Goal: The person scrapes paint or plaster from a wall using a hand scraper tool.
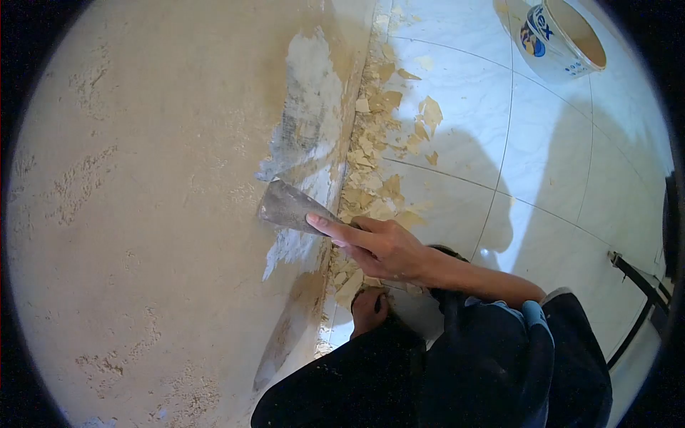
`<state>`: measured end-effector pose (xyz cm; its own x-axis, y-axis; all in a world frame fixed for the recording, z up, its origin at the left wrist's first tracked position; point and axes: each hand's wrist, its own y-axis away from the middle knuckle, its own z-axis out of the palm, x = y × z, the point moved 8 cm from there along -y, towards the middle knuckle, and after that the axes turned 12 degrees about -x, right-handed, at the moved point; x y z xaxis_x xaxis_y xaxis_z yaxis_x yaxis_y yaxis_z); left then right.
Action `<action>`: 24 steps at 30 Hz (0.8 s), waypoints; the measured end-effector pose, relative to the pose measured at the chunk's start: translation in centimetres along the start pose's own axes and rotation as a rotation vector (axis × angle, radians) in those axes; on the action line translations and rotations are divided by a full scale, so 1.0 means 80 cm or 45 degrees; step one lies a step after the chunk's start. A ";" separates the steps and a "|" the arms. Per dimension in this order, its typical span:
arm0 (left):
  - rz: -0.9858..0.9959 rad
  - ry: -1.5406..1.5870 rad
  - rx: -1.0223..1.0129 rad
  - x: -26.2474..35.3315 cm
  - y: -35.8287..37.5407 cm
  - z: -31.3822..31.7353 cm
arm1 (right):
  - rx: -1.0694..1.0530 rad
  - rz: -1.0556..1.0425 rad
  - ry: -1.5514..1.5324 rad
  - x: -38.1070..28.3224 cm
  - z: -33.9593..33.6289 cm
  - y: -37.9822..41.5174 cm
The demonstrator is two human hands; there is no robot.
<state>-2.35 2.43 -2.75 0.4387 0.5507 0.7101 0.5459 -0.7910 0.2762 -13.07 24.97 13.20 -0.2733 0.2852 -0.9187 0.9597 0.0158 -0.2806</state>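
My right hand [382, 248] is closed around a wide metal scraper [296, 207], with one finger stretched along the blade. The blade's broad edge lies against the beige wall [171, 157], at the left border of a stripped patch. Bare grey-white surface [310, 93] shows above the blade, and a paler strip [289, 250] shows below it. Flakes of beige coating [374, 143] are piled along the foot of the wall, beside and beneath my hand. My left hand does not show.
A white bucket [556, 43] stands on the tiled floor [457, 93] at the upper right. Black metal legs [642, 285] of some object are at the right edge. My dark-clothed legs [342, 378] and a bare foot [369, 312] are near the wall's base.
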 end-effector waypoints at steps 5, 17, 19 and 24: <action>-0.007 0.041 -0.080 -0.006 0.005 0.009 | 0.073 0.002 0.007 -0.009 -0.015 -0.015; -0.015 -0.047 -0.061 0.006 -0.001 -0.001 | 0.288 -0.138 -0.070 -0.004 0.003 0.019; -0.023 -0.053 -0.042 0.006 -0.002 0.000 | 0.264 0.158 -0.431 0.021 -0.004 0.038; 0.012 -0.029 0.014 0.005 -0.001 0.000 | 0.084 1.023 -1.313 0.050 0.034 0.089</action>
<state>-2.22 2.70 -2.48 0.4599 0.5496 0.6974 0.5495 -0.7931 0.2626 -7.50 23.61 6.80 0.4179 -0.6679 -0.6159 0.8804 0.1302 0.4561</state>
